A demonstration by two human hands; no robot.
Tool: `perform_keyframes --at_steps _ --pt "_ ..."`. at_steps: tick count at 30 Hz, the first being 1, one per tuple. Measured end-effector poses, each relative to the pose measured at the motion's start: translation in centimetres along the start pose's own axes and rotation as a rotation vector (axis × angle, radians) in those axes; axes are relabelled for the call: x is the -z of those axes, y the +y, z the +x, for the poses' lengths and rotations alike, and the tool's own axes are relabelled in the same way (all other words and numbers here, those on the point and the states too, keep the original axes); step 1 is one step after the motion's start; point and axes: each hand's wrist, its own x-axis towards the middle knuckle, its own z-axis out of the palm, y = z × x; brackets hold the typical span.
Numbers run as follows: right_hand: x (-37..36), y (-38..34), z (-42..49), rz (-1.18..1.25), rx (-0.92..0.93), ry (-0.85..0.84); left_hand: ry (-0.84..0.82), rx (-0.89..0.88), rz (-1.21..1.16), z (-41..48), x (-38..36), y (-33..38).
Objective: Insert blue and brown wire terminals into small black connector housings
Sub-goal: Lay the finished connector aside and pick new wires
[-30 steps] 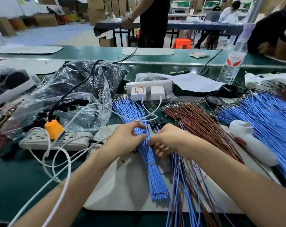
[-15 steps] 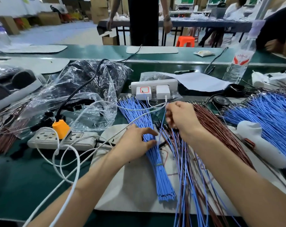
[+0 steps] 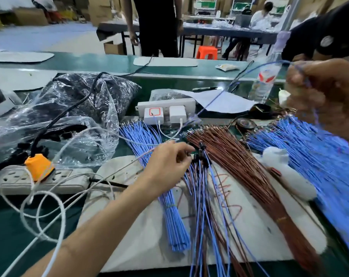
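Observation:
My right hand (image 3: 325, 96) is raised high at the right, blurred, pinching one blue wire (image 3: 213, 100) that slants down to the bench centre. My left hand (image 3: 167, 166) rests on the bundle of blue wires (image 3: 169, 206), fingers curled near several small black connector housings (image 3: 199, 154) with blue and brown wires (image 3: 205, 226) trailing toward me. Whether its fingers pinch a housing I cannot tell. A fan of brown wires (image 3: 239, 162) lies to the right on the white mat (image 3: 133, 246).
A large spread of blue wires (image 3: 313, 156) fills the right side, with a white cloth-wrapped tool (image 3: 289, 176) on it. Two power strips (image 3: 39, 180) (image 3: 165, 108), white cables (image 3: 43, 212), a plastic bag (image 3: 73, 116) and a water bottle (image 3: 267, 74) stand around.
My right hand rose from the wire heads at the centre up to the right, drawing one blue wire out. My left hand shifted right toward the black housings.

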Motion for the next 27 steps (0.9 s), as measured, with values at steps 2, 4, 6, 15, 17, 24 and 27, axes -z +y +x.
perform_keyframes --at_steps 2,4,6,15,17,24,27 --pt "1.0 0.7 -0.8 -0.088 0.040 0.244 -0.009 -0.078 -0.026 2.0 -1.7 1.5" --pt "1.4 2.8 -0.8 -0.288 -0.036 0.355 -0.076 -0.139 0.021 4.4 -3.8 3.1" --pt "1.5 5.8 -0.5 -0.523 -0.178 0.397 -0.160 -0.161 0.156 7.1 -5.6 3.9" --pt "1.5 13.9 1.7 -1.140 -0.239 0.563 -0.169 -0.403 0.571 10.8 -7.5 2.7" --pt "1.0 14.2 2.2 -1.152 -0.226 0.594 -0.138 -0.451 0.558 10.7 -7.3 2.2" --pt "0.3 14.3 3.2 -1.170 -0.099 0.608 0.215 -0.661 0.512 11.1 -5.3 2.8" --pt "0.3 12.2 3.6 -1.079 0.097 0.627 0.365 -0.576 0.435 11.6 -4.2 3.2"
